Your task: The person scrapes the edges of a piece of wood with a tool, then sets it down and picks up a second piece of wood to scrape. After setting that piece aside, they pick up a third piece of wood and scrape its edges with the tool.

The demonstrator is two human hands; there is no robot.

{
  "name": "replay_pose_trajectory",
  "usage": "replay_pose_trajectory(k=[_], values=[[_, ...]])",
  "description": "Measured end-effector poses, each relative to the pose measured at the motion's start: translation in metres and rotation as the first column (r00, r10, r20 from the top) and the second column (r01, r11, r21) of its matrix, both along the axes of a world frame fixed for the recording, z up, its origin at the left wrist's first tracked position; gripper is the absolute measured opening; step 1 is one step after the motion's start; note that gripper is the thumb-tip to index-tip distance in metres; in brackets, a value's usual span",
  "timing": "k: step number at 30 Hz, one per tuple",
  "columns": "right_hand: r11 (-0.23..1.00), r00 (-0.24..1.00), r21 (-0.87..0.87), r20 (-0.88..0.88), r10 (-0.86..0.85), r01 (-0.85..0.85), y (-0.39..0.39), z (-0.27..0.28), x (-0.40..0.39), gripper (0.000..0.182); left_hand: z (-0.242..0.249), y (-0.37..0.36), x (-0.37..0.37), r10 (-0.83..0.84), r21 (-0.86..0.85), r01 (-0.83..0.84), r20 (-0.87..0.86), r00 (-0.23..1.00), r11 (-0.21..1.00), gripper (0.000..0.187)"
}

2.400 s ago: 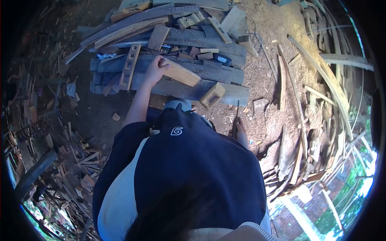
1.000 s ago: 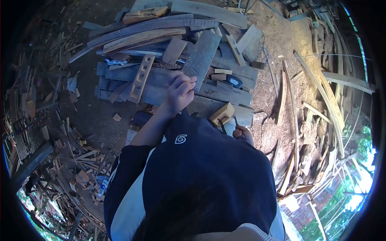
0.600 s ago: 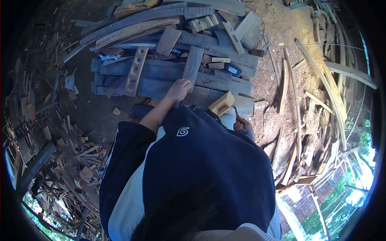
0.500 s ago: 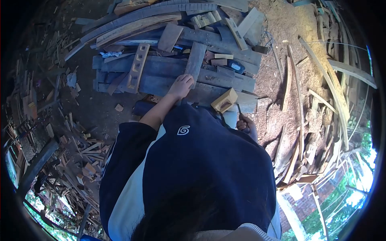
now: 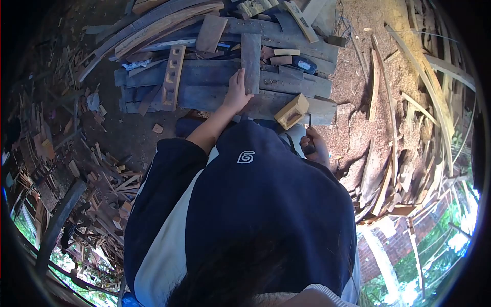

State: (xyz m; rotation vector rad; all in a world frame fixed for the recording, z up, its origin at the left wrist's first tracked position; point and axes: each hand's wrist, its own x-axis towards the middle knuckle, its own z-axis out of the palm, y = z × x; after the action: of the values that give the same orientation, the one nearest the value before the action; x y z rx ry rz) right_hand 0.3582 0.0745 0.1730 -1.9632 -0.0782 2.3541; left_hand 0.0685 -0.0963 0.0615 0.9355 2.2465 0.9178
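My left hand is closed on the near end of a short grey wooden board. Its fingers lie along the board's left edge and the thumb is at the bottom. In my right hand is a chisel, its dark handle in the fist and its thin shaft upward; the tip is too small to make out. Just left of the chisel, a yellowish wooden block with a carved hollow rests at the near edge of the plank bench. A longer piece with several square recesses lies further left.
A dark tool with a light-blue label lies among small wood blocks. Curved timbers are stacked at the far left of the bench. Sawdust and long offcuts cover the ground on the right; scrap wood is heaped on the left.
The grey board has turned from slanted to nearly straight, with my left hand at its left edge. My right hand has risen slightly and the chisel points more upright. The view has shifted a little.
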Motion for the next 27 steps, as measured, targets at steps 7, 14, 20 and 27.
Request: replay_pose_trajectory(k=[7, 14, 20, 27], values=[[0.99, 0.993, 0.096, 0.073, 0.097, -0.104, -0.021, 0.009, -0.006, 0.02, -0.001, -0.011, -0.005, -0.004, -0.021, 0.002, -0.086, 0.996, 1.0, 0.101], [0.983, 0.992, 0.173, 0.101, -0.08, 0.062, -0.048, 0.011, -0.023, 0.042, -0.023, 0.033, -0.031, 0.154, 0.144, -0.113, -0.312, 0.938, 0.983, 0.072], [0.542, 0.875, 0.694, 0.3, 0.381, -0.474, -0.069, 0.015, -0.062, 0.062, -0.041, 0.089, -0.068, 0.347, -0.004, -0.359, -0.252, 0.903, 0.933, 0.033], [0.538, 0.745, 0.588, 0.175, 0.643, -0.603, -0.078, -0.037, -0.128, 0.058, -0.046, 0.097, -0.056, 0.492, 0.029, -0.501, -0.245, 0.835, 0.865, 0.026]])
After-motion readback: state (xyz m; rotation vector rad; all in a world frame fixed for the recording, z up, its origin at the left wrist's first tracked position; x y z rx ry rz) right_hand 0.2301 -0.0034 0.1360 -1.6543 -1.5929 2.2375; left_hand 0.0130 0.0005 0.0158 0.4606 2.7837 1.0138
